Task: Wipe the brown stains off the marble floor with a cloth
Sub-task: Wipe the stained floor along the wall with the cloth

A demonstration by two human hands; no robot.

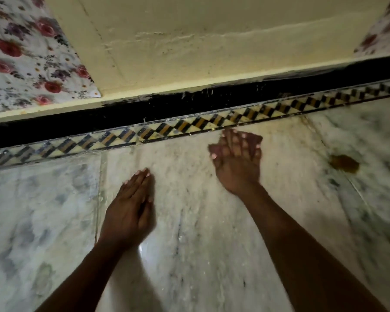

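Bare forearms without sleeves; left hand (131, 208) and right hand (236, 163) wear nothing.

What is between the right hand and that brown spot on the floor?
Nothing visible. Only bare marble floor lies between the right hand and the brown stain off to its right. No cloth shows in view, and the hand holds nothing.

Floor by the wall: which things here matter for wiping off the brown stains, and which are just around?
For the job: marble floor; brown stain; left hand and right hand, both empty; no cloth in view.

Just around: patterned border strip; black skirting; yellow wall; floral fabric.
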